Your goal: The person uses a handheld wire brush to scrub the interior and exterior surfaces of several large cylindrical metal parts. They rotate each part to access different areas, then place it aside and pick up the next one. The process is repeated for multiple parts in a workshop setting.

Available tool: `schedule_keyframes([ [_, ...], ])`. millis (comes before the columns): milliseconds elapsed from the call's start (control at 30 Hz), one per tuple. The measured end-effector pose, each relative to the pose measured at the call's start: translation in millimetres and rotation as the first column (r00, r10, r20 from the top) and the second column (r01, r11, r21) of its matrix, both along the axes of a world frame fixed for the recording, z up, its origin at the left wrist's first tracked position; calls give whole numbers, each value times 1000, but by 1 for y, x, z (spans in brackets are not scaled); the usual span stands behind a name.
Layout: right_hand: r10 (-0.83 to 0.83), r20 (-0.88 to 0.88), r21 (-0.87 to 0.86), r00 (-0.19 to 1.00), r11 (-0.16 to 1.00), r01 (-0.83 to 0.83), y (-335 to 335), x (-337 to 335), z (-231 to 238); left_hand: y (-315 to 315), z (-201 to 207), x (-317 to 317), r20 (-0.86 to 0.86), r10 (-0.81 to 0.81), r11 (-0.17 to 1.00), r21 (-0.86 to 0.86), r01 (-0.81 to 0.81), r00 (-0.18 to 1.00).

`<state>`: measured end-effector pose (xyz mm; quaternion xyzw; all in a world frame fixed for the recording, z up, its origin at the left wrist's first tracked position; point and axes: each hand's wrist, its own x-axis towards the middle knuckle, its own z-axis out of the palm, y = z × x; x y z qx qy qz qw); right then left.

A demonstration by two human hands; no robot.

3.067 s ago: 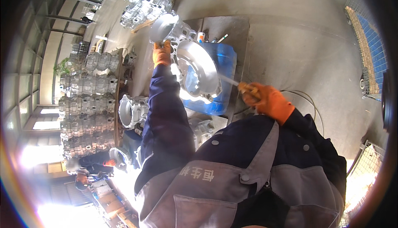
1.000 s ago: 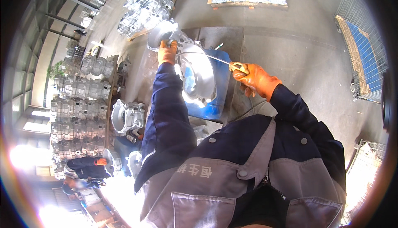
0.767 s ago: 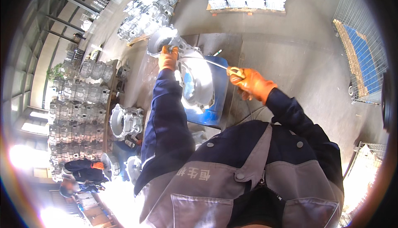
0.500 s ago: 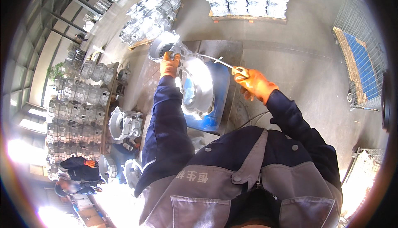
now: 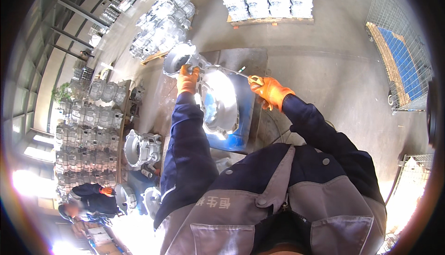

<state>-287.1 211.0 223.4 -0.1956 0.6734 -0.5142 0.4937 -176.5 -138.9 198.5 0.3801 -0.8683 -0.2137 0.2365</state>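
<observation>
Right hand (image 5: 271,92) moved nearer casting (image 5: 227,98) | holds wand (image 5: 244,75) | left hand (image 5: 187,80) grips casting

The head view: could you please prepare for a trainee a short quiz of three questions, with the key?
1. True or false: the left hand touches the metal casting.
2. What is in the grip of the right hand?
A: nothing
B: a tool with a thin rod
C: a wire cage
3. What colour is the large object that the metal casting partly hides?

Key: 1 true; 2 B; 3 blue.
</observation>
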Motion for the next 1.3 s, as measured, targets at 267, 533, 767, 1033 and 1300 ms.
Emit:
schedule_keyframes([
  [267, 4, -8, 16, 1000, 1000, -4, -2, -1, -6, 2, 3, 1, -3, -14, 999, 45, 14, 1000],
  [533, -76, 3, 62, 997, 995, 75, -9, -6, -10, -13, -11, 1, -84, -39, 998, -56, 35, 996],
  [767, -69, -71, 103, 995, 992, 76, -9, -4, -8, -14, -6, 0, -27, -15, 998, 54, 17, 1000],
  [1033, -68, -28, 97, 997, 993, 70, -12, -10, -15, -4, 4, 4, -54, -65, 997, 46, 67, 996],
  [1300, -80, 26, -71, 996, 994, 82, -14, -13, -37, 4, 7, 2, -73, -76, 992, 94, 82, 994],
])
